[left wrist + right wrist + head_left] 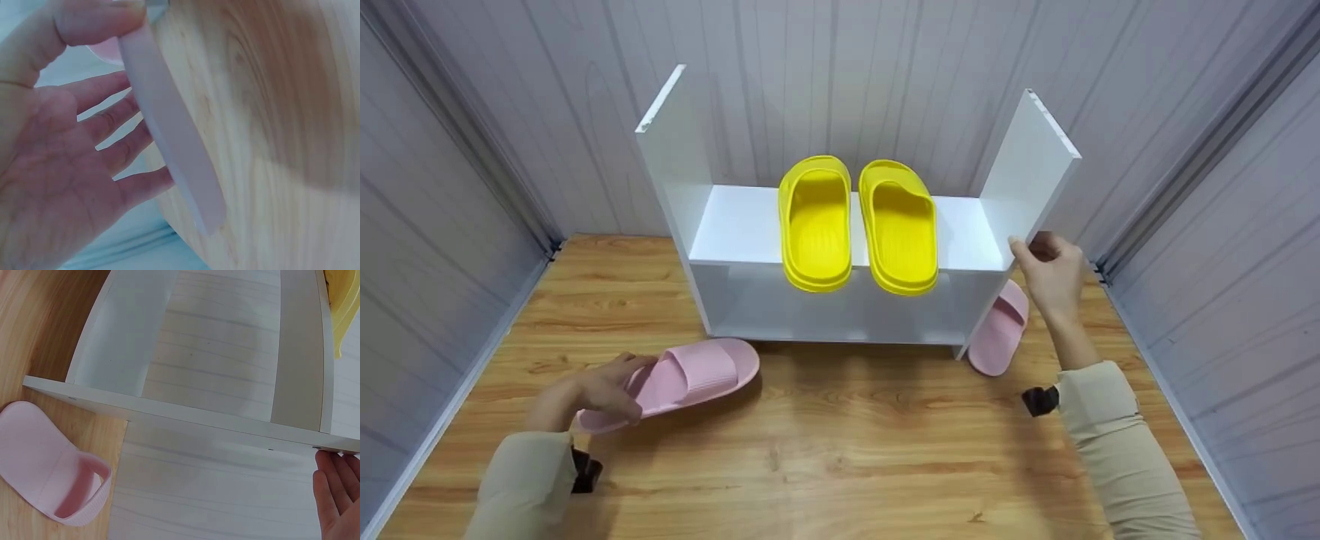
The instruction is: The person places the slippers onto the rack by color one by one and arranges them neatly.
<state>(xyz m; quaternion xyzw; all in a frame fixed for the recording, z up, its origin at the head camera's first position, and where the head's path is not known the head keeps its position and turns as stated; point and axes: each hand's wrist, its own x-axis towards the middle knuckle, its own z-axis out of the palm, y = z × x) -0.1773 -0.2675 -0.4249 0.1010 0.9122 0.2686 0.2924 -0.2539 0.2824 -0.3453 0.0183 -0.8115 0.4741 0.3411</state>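
Observation:
My left hand (604, 386) grips the heel end of a pink slipper (709, 369), toe towards the rack; its sole edge (174, 135) lies between thumb and fingers in the left wrist view. A white shoe rack (840, 322) stands against the back wall. My right hand (1054, 274) holds the front edge of its right side panel (1031, 165), thumb at the edge; in the right wrist view the fingers (337, 486) touch the panel's outer face. A pair of yellow slippers, the left one (817, 225) and the right one (901, 229), sits on the upper shelf.
Another pink slipper (50, 464) lies on the wooden floor (840, 465), just outside the rack's right side. Grey panelled walls, one on the left (427, 225) and one on the right (1230, 262), close in the space.

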